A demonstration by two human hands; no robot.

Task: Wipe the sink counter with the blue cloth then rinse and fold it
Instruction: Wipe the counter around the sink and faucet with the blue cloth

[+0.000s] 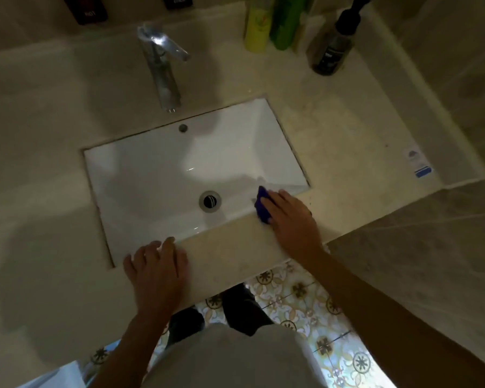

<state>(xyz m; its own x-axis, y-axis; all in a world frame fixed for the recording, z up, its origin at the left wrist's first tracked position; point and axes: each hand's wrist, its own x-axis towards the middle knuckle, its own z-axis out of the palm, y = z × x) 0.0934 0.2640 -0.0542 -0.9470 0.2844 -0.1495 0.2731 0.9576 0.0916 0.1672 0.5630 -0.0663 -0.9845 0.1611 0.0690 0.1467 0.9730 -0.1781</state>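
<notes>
- Dim beige tiled walls close in a bathroom corner; a pale beige stone desk (347,130) carries a white rectangular ceramic sink (157,163) sunk into it, with a round metal drain (210,201) near its front
- a chrome single-lever tap (163,65) stands behind the sink, its spout over the basin's rear edge
- at the back right of the desk stand a yellow-green plastic bottle (256,26), a darker green bottle (286,23) just beside it, and a dark pump bottle (333,49) further right
- the right hand (291,219) lies palm-down at the sink's front right corner, its grip pressed down on a bunched blue cloth (262,204); the cloth sits where the sink rim meets the desk
- the left hand (157,270) rests flat on the front strip of desk, fingers spread, holding nothing; fingertips reach the sink's front edge
- patterned floor tiles (297,289) show below the desk's edge.
</notes>
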